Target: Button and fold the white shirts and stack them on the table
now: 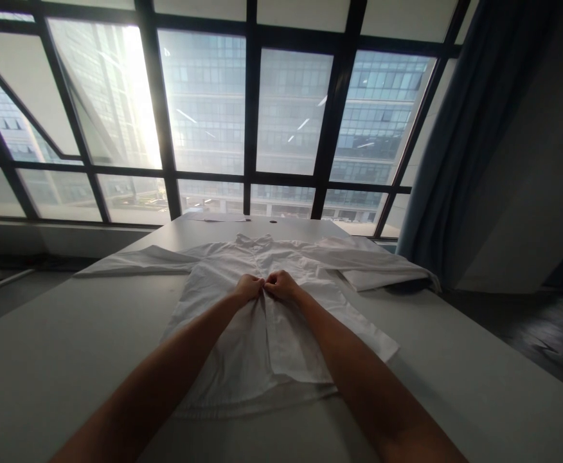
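A white long-sleeved shirt lies spread on the table, its collar toward the window and its hem toward me. Both sleeves stretch out sideways, the right one reaching the table's edge. At the middle of the front opening, my left hand pinches the fabric along one edge. My right hand pinches the other edge right beside it, the fingertips of both hands nearly touching. Below the hands the two front panels hang slightly apart. Any button between the fingers is too small to make out.
The white table runs toward a large dark-framed window. A sheet of paper lies at the table's far end, near a dark round hole. A blue curtain hangs at the right.
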The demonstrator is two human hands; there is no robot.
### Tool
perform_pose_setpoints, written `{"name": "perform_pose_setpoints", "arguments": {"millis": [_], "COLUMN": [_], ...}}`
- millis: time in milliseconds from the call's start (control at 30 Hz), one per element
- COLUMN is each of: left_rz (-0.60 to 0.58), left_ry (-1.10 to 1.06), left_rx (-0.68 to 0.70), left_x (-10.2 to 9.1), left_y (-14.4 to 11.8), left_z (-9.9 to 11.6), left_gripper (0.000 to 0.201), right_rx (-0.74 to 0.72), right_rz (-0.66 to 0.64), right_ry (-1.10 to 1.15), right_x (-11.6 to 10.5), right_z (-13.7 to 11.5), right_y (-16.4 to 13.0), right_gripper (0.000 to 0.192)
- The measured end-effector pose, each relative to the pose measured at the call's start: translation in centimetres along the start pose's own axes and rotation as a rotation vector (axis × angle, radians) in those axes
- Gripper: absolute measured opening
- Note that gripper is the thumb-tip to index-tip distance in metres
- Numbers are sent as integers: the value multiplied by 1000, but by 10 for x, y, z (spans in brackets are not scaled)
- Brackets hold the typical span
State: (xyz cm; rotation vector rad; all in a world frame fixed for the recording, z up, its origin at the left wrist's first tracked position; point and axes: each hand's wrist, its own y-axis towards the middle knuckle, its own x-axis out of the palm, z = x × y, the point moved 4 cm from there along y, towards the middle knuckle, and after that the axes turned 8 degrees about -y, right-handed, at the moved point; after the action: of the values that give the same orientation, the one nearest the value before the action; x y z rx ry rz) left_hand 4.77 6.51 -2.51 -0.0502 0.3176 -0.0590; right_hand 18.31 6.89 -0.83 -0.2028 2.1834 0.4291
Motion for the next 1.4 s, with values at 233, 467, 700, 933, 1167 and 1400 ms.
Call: {"name": "perform_pose_setpoints", "arguments": {"millis": [233,467,700,933,1167,1400], "left_rz": [-16,-73,-126,-8,3,-78], "left_ry": [95,230,128,157,136,171], "left_rx": [50,-1,-55,-17,-4,80], "left_x": [-4,-9,-11,-11,-9,-11], "left_y": [4,4,-8,-10,-4,-5], "left_z": [1,4,11,14,7,11], "left_gripper": [44,43,38,30,33,28], "right_rx": [-56,-110,-132,-170,-167,-39], "right_rz": [42,34,37,2,22,-67], "right_ry": [-116,-226,-316,-289,-155,-21], "right_x": [0,-1,-6,-9,-5,2], "right_z": [-3,-11,-22,-27,-12,4], "right_y": [2,0,-7,-11,-5,6], "right_gripper": [18,15,15,12,13,17]}}
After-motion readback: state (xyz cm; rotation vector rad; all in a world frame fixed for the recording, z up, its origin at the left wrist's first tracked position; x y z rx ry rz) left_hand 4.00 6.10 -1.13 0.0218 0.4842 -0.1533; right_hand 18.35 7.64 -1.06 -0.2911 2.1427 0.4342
